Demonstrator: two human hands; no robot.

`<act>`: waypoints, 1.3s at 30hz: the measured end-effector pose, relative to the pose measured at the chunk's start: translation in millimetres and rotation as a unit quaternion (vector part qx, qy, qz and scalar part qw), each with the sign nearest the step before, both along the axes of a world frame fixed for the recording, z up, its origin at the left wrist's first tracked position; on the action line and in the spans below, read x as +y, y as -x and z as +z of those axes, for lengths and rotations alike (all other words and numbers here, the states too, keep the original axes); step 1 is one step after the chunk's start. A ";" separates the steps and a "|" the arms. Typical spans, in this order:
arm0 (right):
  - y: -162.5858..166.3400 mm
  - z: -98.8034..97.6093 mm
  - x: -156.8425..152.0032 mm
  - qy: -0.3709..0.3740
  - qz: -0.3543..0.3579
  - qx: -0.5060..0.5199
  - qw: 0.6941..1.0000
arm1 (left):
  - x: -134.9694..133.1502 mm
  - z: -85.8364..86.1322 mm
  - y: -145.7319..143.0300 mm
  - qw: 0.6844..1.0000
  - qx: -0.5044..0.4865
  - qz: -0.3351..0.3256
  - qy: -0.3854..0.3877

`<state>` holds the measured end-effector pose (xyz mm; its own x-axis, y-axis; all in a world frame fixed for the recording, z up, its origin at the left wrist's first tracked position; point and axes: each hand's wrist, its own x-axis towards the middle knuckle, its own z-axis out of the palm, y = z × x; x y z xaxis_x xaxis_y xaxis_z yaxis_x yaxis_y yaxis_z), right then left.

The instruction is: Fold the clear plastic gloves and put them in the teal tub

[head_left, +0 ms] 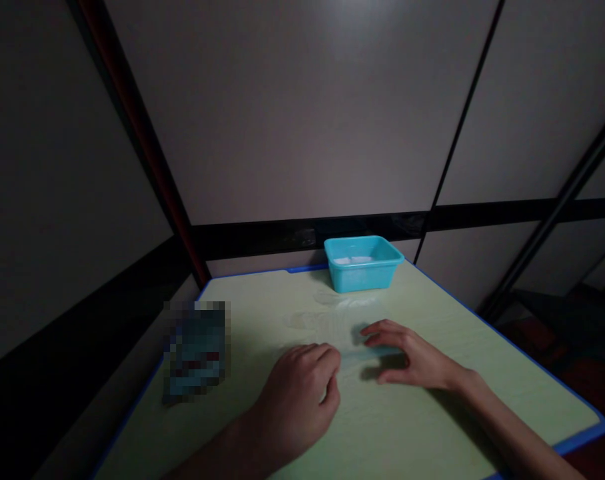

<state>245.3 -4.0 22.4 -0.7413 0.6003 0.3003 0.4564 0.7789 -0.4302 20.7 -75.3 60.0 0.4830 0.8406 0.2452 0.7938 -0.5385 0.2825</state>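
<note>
My left hand [305, 387] is low over the middle of the table, its fingers curled in and the thumb close to the index finger. What it holds, if anything, is hidden from me. To its right, my right hand [410, 357] hovers just above the tabletop with thumb and fingers apart. A faint bluish, see-through strip [355, 355] runs between the two hands; I cannot tell whether it is a thin film or a mark on the surface. Beyond it the tabletop shows glossy, wet-looking smears [342, 313].
A turquoise plastic basin [362, 277] stands at the table's far edge, with something white inside. On the left lies a dark, pixelated item [197, 353]. The pale green table [252, 300] has a blue rim. Light panels [302, 120] with dark bands rise behind it.
</note>
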 end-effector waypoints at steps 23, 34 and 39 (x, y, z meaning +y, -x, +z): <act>-20.7 77.4 -29.1 0.322 -0.025 0.251 0.913 | 36.9 84.2 46.5 0.826 -0.395 -0.165 0.366; -1.9 1.7 41.2 0.358 -0.099 0.220 0.902 | 133.1 -21.4 53.5 0.906 -0.286 0.100 0.297; -3.7 -18.7 48.9 0.315 -0.155 0.204 0.914 | 147.8 -33.7 43.3 0.947 -0.233 0.179 0.132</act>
<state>249.0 44.8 3.8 -0.4108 0.9110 0.0362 0.3146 0.1789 -0.9322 -22.6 72.5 26.3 0.0465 0.9917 0.1200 0.6678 -0.1202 0.7345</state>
